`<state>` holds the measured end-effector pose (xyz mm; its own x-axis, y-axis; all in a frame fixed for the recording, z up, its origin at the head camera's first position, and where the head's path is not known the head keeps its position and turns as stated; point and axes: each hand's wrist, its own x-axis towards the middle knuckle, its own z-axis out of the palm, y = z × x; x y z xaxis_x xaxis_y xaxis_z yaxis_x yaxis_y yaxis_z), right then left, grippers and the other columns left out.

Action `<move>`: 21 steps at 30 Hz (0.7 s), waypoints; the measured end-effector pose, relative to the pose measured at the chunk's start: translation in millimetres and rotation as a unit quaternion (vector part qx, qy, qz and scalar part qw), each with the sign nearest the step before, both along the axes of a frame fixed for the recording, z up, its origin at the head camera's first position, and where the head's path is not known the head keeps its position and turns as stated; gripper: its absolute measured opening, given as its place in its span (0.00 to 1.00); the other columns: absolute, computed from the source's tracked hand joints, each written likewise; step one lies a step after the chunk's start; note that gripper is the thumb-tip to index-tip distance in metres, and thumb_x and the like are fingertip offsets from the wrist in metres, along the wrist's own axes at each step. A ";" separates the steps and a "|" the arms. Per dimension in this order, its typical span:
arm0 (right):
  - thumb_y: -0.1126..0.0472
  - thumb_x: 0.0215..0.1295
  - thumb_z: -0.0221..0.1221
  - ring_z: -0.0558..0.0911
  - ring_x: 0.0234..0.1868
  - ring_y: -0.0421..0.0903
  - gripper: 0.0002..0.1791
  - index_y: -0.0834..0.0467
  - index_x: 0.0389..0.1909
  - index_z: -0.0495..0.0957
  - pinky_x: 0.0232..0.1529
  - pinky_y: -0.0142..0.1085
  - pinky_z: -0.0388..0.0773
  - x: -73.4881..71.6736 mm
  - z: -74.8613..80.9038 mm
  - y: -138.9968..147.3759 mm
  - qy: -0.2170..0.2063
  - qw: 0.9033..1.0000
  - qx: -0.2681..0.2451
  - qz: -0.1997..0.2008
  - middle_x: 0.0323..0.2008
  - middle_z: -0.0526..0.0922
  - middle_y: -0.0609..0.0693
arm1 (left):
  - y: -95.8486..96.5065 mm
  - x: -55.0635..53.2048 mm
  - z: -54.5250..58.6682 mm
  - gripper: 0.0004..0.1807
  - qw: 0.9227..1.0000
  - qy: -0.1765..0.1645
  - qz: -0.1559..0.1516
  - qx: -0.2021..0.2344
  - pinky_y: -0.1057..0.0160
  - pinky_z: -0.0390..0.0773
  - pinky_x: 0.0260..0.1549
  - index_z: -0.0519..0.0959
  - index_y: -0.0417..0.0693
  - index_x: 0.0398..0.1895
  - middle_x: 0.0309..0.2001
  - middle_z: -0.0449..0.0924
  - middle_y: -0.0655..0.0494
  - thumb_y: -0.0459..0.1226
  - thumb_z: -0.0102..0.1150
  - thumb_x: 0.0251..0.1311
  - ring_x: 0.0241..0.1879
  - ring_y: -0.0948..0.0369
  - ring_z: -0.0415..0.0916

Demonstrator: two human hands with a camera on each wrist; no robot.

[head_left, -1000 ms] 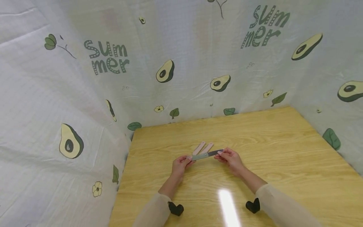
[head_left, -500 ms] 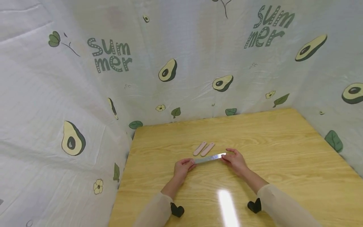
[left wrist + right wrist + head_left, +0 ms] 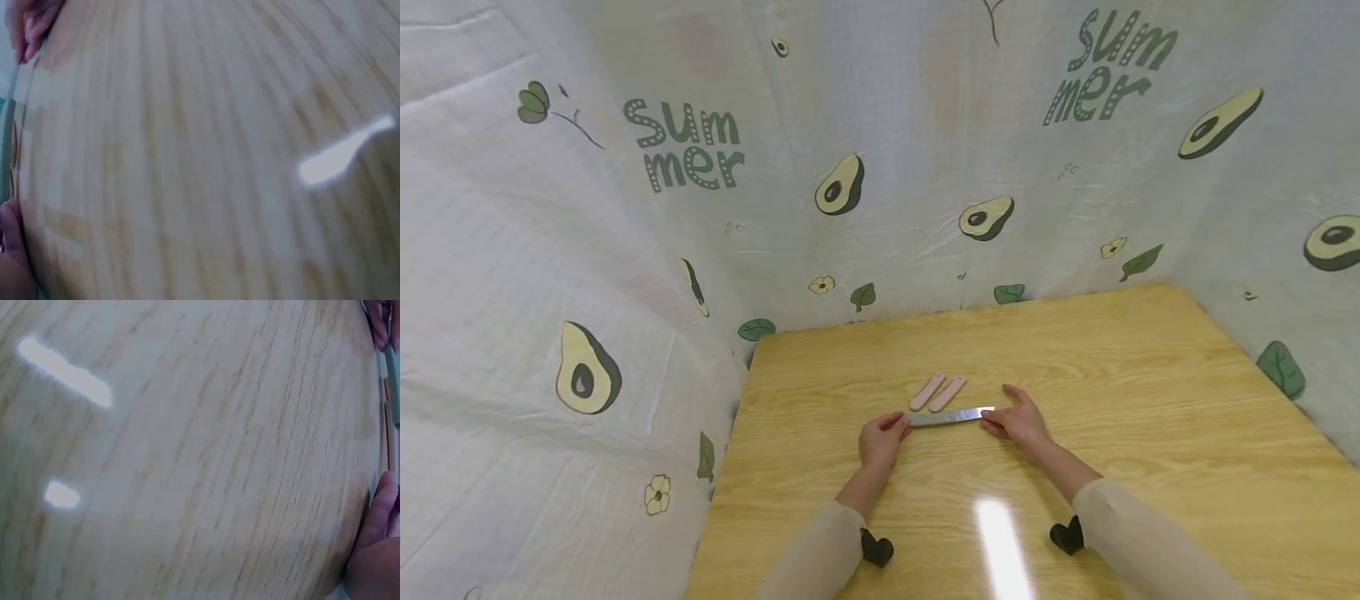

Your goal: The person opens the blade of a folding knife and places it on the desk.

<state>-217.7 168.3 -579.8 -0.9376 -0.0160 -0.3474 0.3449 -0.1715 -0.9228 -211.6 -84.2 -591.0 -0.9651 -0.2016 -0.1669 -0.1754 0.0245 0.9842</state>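
A folding knife with a grey-green handle (image 3: 928, 419) and a shiny, straight metal blade (image 3: 970, 414) is stretched out between my hands. My left hand (image 3: 882, 440) pinches the handle's end. At the other end, my right hand (image 3: 1021, 425) pinches the blade near its tip, one finger sticking out away from it. Just beyond the knife, two slim pink pieces (image 3: 927, 392), each with a small hole at one end, lie side by side on the table. Only a sliver of the green handle (image 3: 6, 150) shows at the edge of the left wrist view.
The wood-grain table (image 3: 1112, 375) carries a bright light reflection near its front. A white cloth (image 3: 895, 250) printed with avocados, leaves and lettering hangs behind the table and along both sides. Black heart-shaped pieces (image 3: 877, 547) sit at the sleeve cuffs.
The knife has come down and toward me from over the pink pieces, uncovering them, and now lies more level. Its blade turned from dark to bright. Both hands keep their pinch.
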 end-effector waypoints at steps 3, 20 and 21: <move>0.76 0.62 0.58 0.86 0.27 0.40 0.51 0.59 0.76 0.34 0.35 0.28 0.86 -1.0 -0.1 0.0 -0.007 1.000 0.007 0.009 0.30 0.85 0.53 | -0.2 -0.4 -2.1 0.16 0.998 0.016 0.006 -0.057 0.70 0.86 0.30 0.82 0.32 0.46 0.30 0.83 0.48 0.30 0.66 0.55 0.27 0.65 0.84; 0.75 0.61 0.61 0.86 0.24 0.44 0.59 0.50 0.77 0.26 0.30 0.30 0.86 -10.1 9.2 2.3 -0.053 0.997 0.052 0.029 0.27 0.84 0.54 | -3.1 -5.1 1.5 0.23 0.988 -0.007 -0.007 -0.153 0.72 0.83 0.24 0.80 0.34 0.52 0.27 0.79 0.53 0.32 0.71 0.50 0.23 0.65 0.83; 0.75 0.61 0.61 0.86 0.24 0.44 0.59 0.49 0.77 0.26 0.30 0.30 0.86 -10.2 9.6 2.2 -0.055 0.997 0.055 0.029 0.27 0.84 0.54 | -3.4 -5.0 1.4 0.24 0.987 -0.011 -0.008 -0.158 0.73 0.83 0.24 0.80 0.35 0.52 0.27 0.79 0.53 0.33 0.71 0.50 0.23 0.65 0.83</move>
<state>-228.0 170.5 -570.2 -0.8925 -0.0254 -0.4504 0.4511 -0.0483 -0.8912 -216.6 -87.6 -589.6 -0.9656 -0.2316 -0.1182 -0.1928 0.3325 0.9232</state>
